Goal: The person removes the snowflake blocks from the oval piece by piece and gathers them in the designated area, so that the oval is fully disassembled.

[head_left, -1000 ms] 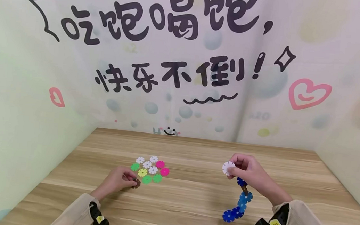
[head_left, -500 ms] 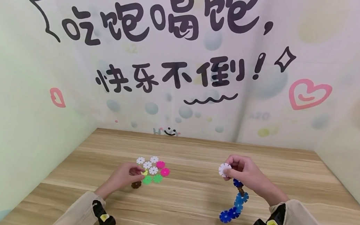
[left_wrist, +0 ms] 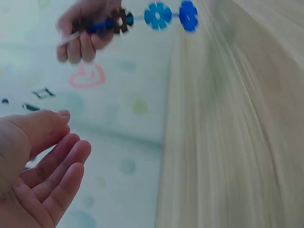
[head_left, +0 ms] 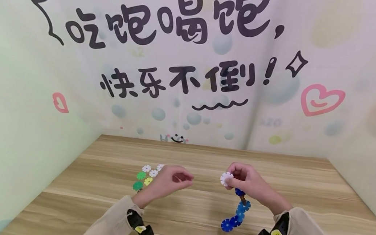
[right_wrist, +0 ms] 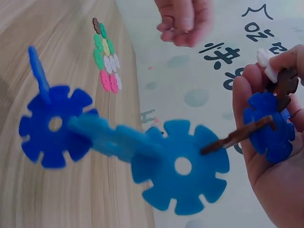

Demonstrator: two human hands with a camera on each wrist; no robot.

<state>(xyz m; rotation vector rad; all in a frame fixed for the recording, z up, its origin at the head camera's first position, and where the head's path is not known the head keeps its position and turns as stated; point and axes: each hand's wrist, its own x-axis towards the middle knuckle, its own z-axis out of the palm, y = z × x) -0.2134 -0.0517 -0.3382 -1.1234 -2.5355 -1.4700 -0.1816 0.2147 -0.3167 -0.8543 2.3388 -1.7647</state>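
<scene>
Lying on the worktop [head_left: 85, 176] at the left is a cluster of notched discs: green discs [head_left: 141, 175], a yellow disc [head_left: 148, 181] and loose white discs [head_left: 146, 168], partly hidden in the head view; the right-wrist view adds pink discs [right_wrist: 105, 81]. Next along, the left hand [head_left: 167, 183] hangs between the cluster and the chain, fingers relaxed, a narrow gap at the tips, nothing visible held. Further right, the right hand [head_left: 250, 182] pinches a single white disc [head_left: 225, 179] at the top of the chain [head_left: 240, 216], whose interlocked dark-blue, brown and light-blue discs dangle below; whether its lower end touches the worktop cannot be told. The step in hand looks like chain building, probably paused between joins. The next move seems to call for the left hand either to steady the chain or to pinch one loose disc and line up its notch.
</scene>
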